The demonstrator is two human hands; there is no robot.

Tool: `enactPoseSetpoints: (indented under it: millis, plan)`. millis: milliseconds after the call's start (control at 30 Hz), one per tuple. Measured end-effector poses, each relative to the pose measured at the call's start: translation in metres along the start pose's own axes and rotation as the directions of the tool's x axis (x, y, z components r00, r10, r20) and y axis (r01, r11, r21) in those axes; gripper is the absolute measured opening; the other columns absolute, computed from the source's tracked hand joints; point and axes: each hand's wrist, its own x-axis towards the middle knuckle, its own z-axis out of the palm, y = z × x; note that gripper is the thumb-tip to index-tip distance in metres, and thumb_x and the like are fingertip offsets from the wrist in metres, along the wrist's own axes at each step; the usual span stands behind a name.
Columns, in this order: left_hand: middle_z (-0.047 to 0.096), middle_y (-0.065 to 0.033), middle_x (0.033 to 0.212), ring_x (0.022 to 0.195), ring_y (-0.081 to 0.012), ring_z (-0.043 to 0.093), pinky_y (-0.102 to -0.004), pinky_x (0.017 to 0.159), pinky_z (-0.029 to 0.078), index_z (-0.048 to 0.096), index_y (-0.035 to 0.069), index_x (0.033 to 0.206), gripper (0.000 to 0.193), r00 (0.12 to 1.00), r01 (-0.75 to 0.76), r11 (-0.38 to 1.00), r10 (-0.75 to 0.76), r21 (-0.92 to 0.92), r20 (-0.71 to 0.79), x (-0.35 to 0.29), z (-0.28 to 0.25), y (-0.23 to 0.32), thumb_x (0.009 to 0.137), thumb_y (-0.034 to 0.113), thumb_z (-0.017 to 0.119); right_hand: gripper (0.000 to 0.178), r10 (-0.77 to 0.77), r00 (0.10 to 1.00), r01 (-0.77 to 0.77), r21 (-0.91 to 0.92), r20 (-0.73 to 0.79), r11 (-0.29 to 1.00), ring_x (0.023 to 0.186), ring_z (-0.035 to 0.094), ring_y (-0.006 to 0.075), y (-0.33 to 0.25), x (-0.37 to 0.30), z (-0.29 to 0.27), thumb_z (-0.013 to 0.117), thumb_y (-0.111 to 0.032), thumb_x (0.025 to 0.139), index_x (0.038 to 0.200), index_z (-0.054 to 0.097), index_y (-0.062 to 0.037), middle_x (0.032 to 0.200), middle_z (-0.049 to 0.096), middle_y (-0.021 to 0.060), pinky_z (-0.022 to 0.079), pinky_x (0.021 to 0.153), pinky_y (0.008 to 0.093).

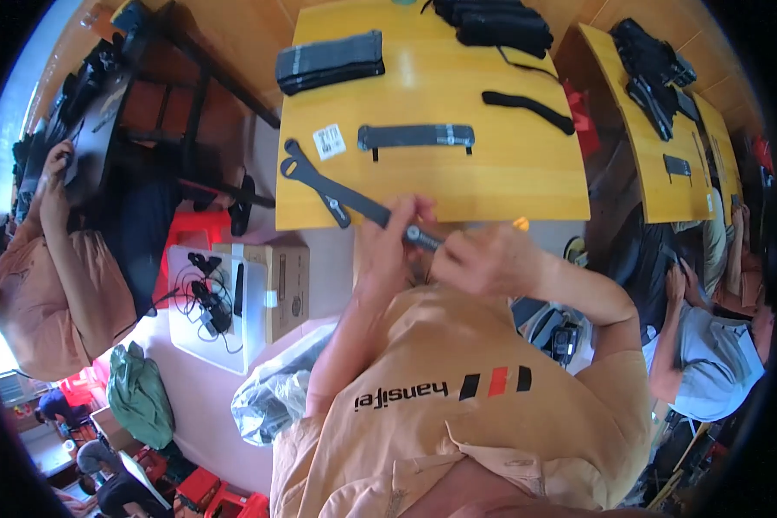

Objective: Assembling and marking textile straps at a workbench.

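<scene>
A long dark grey strap (356, 199) slants from the table's left side down to the near edge, with a slotted far end. My left hand (390, 242) is closed round its near part. My right hand (483, 261) is closed on the strap's near end, the fingertips partly hidden. A similar grey strip (331, 204) crosses at the slotted end; whether both are one piece, I cannot tell. Beyond my hands lies a flat, dark strap in clear wrapping (415, 136) with two small black tabs. To its left is a white printed card (329, 142).
The yellow table (457, 186) also bears a stack of wrapped straps (330, 62), a black bundle (501, 26) and a curved black strap (528, 110). Below left, a translucent bin (216, 302) of cables stands by a cardboard box (287, 289). People sit on both sides.
</scene>
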Motion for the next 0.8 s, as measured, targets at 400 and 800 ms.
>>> enactPoseSetpoints:
  millis: [400,800]
  plan:
    - [0.053,-0.0046,0.075,0.054,-0.0073,0.049,-0.0175,0.044,0.037,0.054,0.000,0.092,0.023,0.916,-0.353,0.918,0.378,0.179,-0.134,0.010,0.000,-0.021,0.092,0.020,0.042,0.010,0.722,0.528,-0.127,0.883,0.446,-0.452,0.044,0.040,0.0034,-0.007,-0.003,0.057,0.058,-0.010,0.079,0.084,0.059,-0.0014,0.067,0.058,0.0030,0.028,0.038,0.0171]
    - [0.060,-0.0052,0.071,0.061,-0.0107,0.060,-0.0180,0.053,0.048,0.058,-0.002,0.097,0.016,0.970,-0.199,0.979,0.189,-0.051,-0.150,0.014,-0.066,0.003,0.083,0.005,0.057,0.008,0.901,0.258,-0.165,0.935,0.349,-0.315,0.035,0.034,0.0028,0.020,-0.033,0.077,0.059,-0.007,0.078,0.079,0.062,0.0009,0.063,0.058,0.0049,0.025,0.033,0.0170]
